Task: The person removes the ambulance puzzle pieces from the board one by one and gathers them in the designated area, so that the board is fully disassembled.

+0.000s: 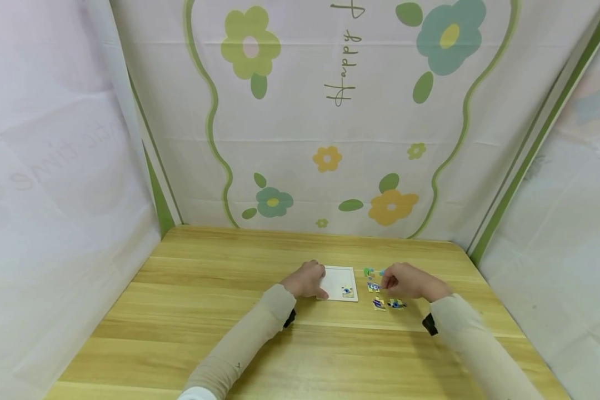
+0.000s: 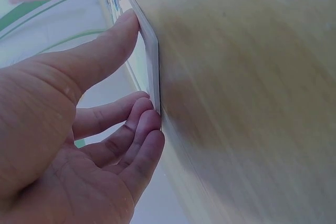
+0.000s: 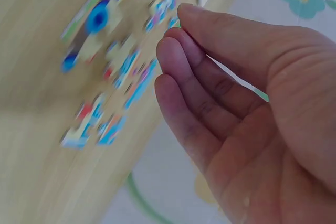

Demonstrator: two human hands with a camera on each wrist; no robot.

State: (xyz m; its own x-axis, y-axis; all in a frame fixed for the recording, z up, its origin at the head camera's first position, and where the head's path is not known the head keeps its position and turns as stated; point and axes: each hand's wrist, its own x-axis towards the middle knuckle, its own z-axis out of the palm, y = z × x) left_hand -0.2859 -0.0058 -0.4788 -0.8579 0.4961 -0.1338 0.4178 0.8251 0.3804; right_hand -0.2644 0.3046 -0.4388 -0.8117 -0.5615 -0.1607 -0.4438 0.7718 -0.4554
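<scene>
A white square puzzle tray (image 1: 336,280) lies on the table, one printed puzzle piece (image 1: 347,291) in its near right corner. My left hand (image 1: 307,279) holds the tray at its left side. In the left wrist view the thumb (image 2: 118,38) presses on its rim, the other fingers bent against the edge. Over the loose pieces right of the tray is my right hand (image 1: 405,280), thumb and forefinger tips close together beside a blue and white puzzle piece (image 1: 373,287). I cannot tell whether a piece is between them. Nearer me lies a puzzle piece with a blue round mark (image 3: 97,19).
Another loose puzzle piece (image 1: 378,304) lies near the tray's right corner, and a green and blue one (image 1: 368,271) farther back. Flowered cloth (image 1: 327,128) hangs behind the wooden table (image 1: 220,266), with white cloth sides left and right.
</scene>
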